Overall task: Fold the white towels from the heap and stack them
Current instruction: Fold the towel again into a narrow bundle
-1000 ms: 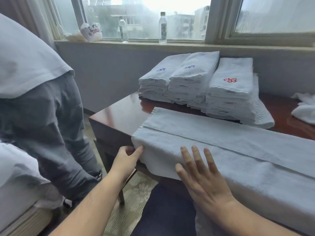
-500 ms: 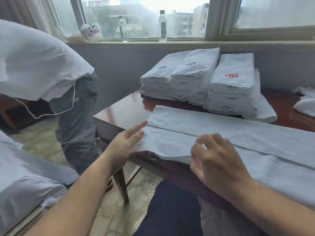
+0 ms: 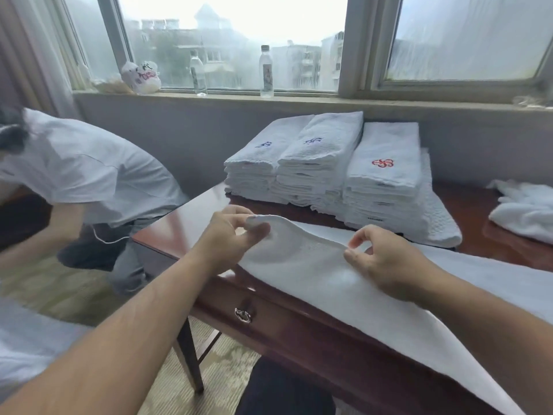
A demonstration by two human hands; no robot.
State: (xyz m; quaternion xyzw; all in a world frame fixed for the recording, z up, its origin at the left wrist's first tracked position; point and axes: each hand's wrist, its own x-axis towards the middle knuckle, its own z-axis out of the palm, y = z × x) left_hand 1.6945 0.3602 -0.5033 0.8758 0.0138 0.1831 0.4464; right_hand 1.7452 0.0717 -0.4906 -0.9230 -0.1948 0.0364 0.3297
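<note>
Here the towel (image 3: 314, 274) lies along the surface (image 3: 185, 218), long axis running from mid-frame to lower right; the left hand (image 3: 227, 235) pinches its lifted end corner, the right hand (image 3: 386, 265) pinches the same edge nearby, so the fold likely goes rightward

Wide window (image 3: 239, 40), misted glass, grey daylight, buildings beyond. Two water bottles (image 3: 266, 71) and a plastic bag (image 3: 140, 77) on the sill (image 3: 329, 98). Grey wall (image 3: 185, 139) below. Glossy red-brown tabletop (image 3: 185, 217); drawer ring-pull (image 3: 243, 315). Patterned pale carpet (image 3: 221, 366). Curtain (image 3: 27, 55) far left.
</note>
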